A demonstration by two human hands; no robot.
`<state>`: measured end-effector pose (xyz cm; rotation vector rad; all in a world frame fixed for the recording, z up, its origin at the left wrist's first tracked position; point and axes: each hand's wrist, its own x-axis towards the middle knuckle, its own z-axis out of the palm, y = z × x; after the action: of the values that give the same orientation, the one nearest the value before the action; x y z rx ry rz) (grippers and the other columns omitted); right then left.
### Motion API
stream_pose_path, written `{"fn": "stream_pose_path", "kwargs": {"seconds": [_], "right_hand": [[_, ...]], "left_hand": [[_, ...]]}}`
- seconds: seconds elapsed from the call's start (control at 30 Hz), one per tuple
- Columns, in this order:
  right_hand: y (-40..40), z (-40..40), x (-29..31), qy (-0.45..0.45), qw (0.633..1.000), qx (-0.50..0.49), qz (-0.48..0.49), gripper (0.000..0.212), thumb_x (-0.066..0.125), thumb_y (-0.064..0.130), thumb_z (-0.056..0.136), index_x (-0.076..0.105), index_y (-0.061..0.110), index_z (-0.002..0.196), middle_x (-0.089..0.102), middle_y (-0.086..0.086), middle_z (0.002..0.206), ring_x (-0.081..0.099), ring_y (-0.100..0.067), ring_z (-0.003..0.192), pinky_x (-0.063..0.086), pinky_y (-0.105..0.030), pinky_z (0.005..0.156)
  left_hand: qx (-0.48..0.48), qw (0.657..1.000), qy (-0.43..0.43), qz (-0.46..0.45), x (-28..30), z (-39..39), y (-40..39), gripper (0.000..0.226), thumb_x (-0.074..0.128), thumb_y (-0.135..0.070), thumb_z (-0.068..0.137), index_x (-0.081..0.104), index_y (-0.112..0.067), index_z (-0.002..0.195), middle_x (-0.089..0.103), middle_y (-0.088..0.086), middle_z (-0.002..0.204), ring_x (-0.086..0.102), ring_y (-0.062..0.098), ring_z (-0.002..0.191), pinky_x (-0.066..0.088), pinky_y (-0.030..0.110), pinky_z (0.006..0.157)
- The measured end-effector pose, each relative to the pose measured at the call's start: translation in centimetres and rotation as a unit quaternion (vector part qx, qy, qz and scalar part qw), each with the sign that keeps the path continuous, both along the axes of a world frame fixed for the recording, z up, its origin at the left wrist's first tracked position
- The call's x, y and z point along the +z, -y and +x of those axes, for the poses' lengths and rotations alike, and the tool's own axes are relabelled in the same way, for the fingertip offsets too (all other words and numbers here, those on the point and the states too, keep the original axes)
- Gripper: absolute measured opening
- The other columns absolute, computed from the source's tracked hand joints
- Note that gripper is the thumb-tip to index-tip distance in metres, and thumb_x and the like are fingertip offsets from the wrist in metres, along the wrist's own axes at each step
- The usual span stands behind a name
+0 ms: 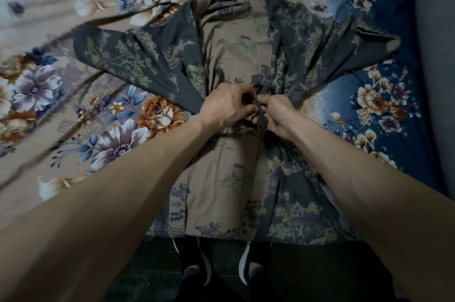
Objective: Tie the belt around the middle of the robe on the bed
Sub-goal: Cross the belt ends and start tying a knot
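Note:
A dark grey robe with a green tree print and a tan front panel lies spread on the bed, sleeves out to both sides. Its waist is gathered tight at the middle. The dark belt crosses there, and a strand hangs down between my hands. My left hand pinches the belt from the left with closed fingers. From the right, my right hand grips the belt, thumb on top. The two hands touch at the knot, which they mostly hide.
The bedsheet is tan with large flowers on the left and blue with flowers on the right. The robe's hem hangs over the bed's near edge. My dark shoes stand on the dark floor below. A grey surface runs along the far right.

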<state>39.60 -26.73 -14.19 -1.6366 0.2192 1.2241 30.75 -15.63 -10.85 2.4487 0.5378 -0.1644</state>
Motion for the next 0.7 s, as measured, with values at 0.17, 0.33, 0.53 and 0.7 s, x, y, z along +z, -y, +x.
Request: {"fn": "stream_pose_path", "kwargs": {"seconds": [0.17, 0.33, 0.53, 0.7], "right_hand": [[-0.4, -0.4, 0.7, 0.155, 0.987, 0.013, -0.051, 0.043, 0.061, 0.026, 0.090, 0.040, 0.023, 0.128, 0.065, -0.006, 0.072, 0.059, -0.019, 0.042, 0.046, -0.028, 0.042], [-0.6, -0.6, 1.4, 0.347, 0.913, 0.171, -0.134, 0.043, 0.041, 0.042, 0.097, 0.068, 0.018, 0.075, 0.069, -0.004, 0.063, 0.068, -0.019, 0.057, 0.058, -0.036, 0.068], [-0.5, -0.2, 2.1, 0.247, 0.951, 0.160, -0.097, 0.052, 0.061, 0.057, 0.082, 0.075, 0.008, 0.077, 0.075, -0.012, 0.082, 0.068, -0.025, 0.077, 0.046, -0.033, 0.068], [0.1, 0.7, 1.9, 0.140, 0.978, 0.154, -0.015, 0.015, 0.080, 0.030, 0.072, 0.076, 0.019, 0.082, 0.074, 0.004, 0.073, 0.065, -0.012, 0.073, 0.046, -0.028, 0.063]], "left_hand": [[-0.004, 0.998, 0.014, 0.067, 0.2, -0.2, 0.2, 0.024, 0.059, -0.037, 0.079, 0.064, -0.027, 0.100, 0.072, 0.004, 0.098, 0.066, 0.029, 0.091, 0.056, 0.040, 0.069], [0.029, 0.994, 0.059, 0.090, 0.6, -0.7, -0.3, 0.026, 0.055, -0.036, 0.078, 0.065, -0.031, 0.101, 0.074, 0.003, 0.093, 0.068, 0.028, 0.090, 0.056, 0.039, 0.066], [0.105, 0.994, 0.043, 0.010, 0.7, -0.8, -0.7, 0.023, 0.056, -0.040, 0.079, 0.066, -0.030, 0.097, 0.074, 0.003, 0.091, 0.069, 0.025, 0.086, 0.057, 0.041, 0.070], [0.173, 0.977, 0.050, -0.117, 0.0, -1.2, -0.9, 0.013, 0.066, -0.031, 0.079, 0.069, -0.026, 0.090, 0.074, 0.002, 0.091, 0.069, 0.019, 0.087, 0.056, 0.036, 0.079]]}}
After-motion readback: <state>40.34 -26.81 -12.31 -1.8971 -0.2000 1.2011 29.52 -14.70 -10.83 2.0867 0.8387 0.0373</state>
